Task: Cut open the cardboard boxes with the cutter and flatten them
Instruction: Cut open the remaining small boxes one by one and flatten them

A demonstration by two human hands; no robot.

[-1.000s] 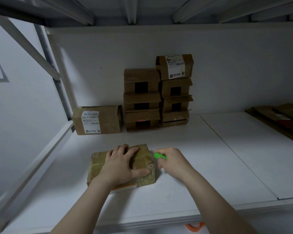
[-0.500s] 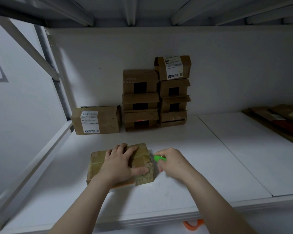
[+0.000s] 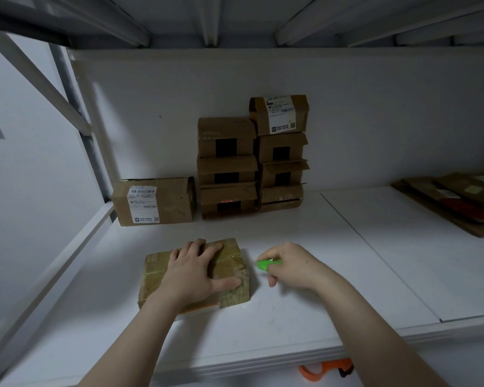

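The right hand (image 3: 294, 268), grip pinching the green cutter (image 3: 266, 264), sits just right of the taped box (image 3: 154, 270). The left hand (image 3: 196, 270) presses flat on that box, grip released, lower centre on the shelf (image 3: 291, 311). Stacked boxes (image 3: 227, 169) stand mid-frame behind.

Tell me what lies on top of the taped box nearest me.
Only the left hand, pressing flat on the taped box, fingers spread. The box top beneath the palm is hidden.

The box (image 3: 157, 286) is covered in glossy, wrinkled tape (image 3: 235, 298) over brown cardboard. The cutter (image 3: 264, 264) is made of smooth, bright green plastic. The stacked boxes (image 3: 227, 169) are of matt, scuffed cardboard, and a white paper label (image 3: 281, 114) is stuck on the top one. The shelf (image 3: 291, 317) is finished in smooth, matt white.
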